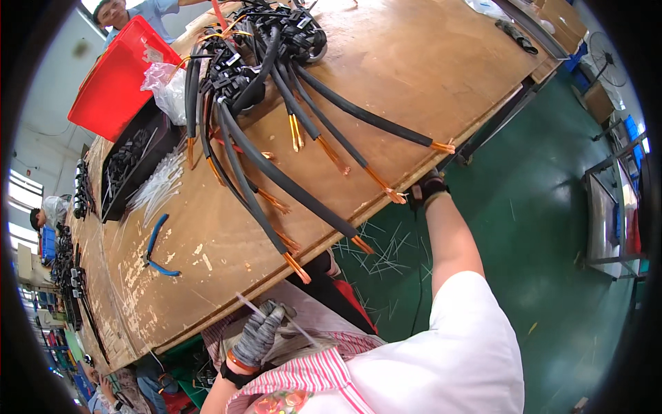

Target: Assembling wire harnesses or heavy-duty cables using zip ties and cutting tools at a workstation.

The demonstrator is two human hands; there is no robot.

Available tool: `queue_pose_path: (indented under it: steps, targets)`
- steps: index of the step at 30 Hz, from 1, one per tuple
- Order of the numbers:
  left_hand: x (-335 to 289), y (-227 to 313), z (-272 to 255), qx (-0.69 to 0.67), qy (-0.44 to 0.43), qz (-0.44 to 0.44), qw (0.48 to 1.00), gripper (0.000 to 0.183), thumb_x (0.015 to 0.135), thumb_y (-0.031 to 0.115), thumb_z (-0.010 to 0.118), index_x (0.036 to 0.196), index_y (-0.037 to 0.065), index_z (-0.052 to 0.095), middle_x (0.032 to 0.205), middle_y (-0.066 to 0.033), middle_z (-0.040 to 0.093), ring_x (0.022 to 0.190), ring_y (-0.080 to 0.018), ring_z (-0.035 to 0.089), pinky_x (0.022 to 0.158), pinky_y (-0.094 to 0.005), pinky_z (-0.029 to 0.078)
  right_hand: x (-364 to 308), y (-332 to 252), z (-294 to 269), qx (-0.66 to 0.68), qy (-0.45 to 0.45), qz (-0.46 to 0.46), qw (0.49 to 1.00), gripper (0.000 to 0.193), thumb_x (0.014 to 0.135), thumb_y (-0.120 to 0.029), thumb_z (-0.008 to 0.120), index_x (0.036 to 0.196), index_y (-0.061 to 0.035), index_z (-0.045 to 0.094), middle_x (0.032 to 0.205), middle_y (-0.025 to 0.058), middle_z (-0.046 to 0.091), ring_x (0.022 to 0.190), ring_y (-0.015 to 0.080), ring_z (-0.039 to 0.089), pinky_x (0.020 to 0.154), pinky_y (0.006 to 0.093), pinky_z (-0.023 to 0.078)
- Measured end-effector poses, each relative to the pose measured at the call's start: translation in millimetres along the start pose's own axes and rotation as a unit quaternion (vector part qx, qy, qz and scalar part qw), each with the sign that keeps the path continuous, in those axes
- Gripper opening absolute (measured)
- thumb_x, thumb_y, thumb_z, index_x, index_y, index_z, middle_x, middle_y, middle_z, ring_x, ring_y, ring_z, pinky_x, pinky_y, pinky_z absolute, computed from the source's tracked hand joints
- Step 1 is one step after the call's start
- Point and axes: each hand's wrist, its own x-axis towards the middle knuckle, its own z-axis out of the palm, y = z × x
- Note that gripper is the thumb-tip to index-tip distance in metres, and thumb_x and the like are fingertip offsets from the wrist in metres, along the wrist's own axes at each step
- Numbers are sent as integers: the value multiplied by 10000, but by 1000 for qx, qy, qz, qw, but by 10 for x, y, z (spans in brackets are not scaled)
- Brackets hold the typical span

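Observation:
My left hand [258, 334], in a grey knit glove, is closed near the table's front edge. A white cable tie [303, 332] passes through its fingers and sticks out on both sides. My right hand [429, 188], in a dark glove, reaches to the right-hand table edge. Its fingers are partly hidden there, and a small dark shape beside them is unclear. On the table lies a bundle of black cable harnesses [238, 72]. Their sleeved legs fan toward me, and the orange wires with bare copper ends [296, 268] hang past the edge between my hands.
Blue-handled pliers [157, 248] lie left on the wooden table [221, 238]. Loose white cable ties [160, 185] lie beside a black bin [131, 162] of dark parts. A red crate [121, 79] stands behind. Another person [141, 12] is at the far side. Ties litter the green floor [524, 228].

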Motion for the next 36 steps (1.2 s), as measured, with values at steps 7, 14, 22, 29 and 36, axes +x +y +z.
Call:
queue_pose_path:
  steps: [7, 14, 22, 29, 36]
  targets:
    - [-24, 106, 12, -81, -75, -16, 994, 288, 1001, 231, 421, 1046, -5, 581, 919, -91, 638, 948, -166, 589, 854, -294, 453, -1595, 468, -353, 10, -40, 116, 992, 384, 939, -366, 505, 1168, -69, 585, 1146, 141, 625, 1084, 256, 578, 933, 395, 457]
    - [-748, 274, -258, 156, 201, 175, 951, 173, 942, 159, 514, 1060, 46, 571, 815, 5, 546, 760, -115, 508, 716, -252, 444, -3110, -718, 48, 336, -202, 211, 896, 307, 876, -341, 606, 1067, -102, 569, 1024, 106, 601, 949, 289, 581, 802, 425, 480]
    - [-1731, -242, -1662, 211, 584, -25, 783, 390, 838, 191, 671, 1177, 43, 546, 822, -60, 551, 741, -155, 533, 685, -282, 471, -3041, -1704, 201, 316, -129, 103, 934, 256, 954, -294, 516, 1060, -76, 596, 940, 51, 609, 812, 171, 557, 683, 297, 473]
    - [-2152, -1019, -2616, 361, 589, -235, 684, 460, 807, 372, 672, 1085, 24, 562, 1007, -210, 623, 941, -364, 615, 809, -436, 495, -3580, -2557, 736, 274, -91, -54, 956, 292, 960, -312, 515, 1034, -45, 605, 808, 19, 585, 687, 125, 520, 622, 266, 423]
    - [-2055, -1213, -2816, 385, 555, -214, 705, 290, 839, 311, 617, 937, 38, 611, 894, -194, 639, 868, -371, 616, 762, -450, 490, -4158, -3181, 1043, 186, -63, -219, 956, 334, 975, -310, 485, 1079, -8, 583, 881, 40, 570, 743, 125, 504, 708, 258, 418]
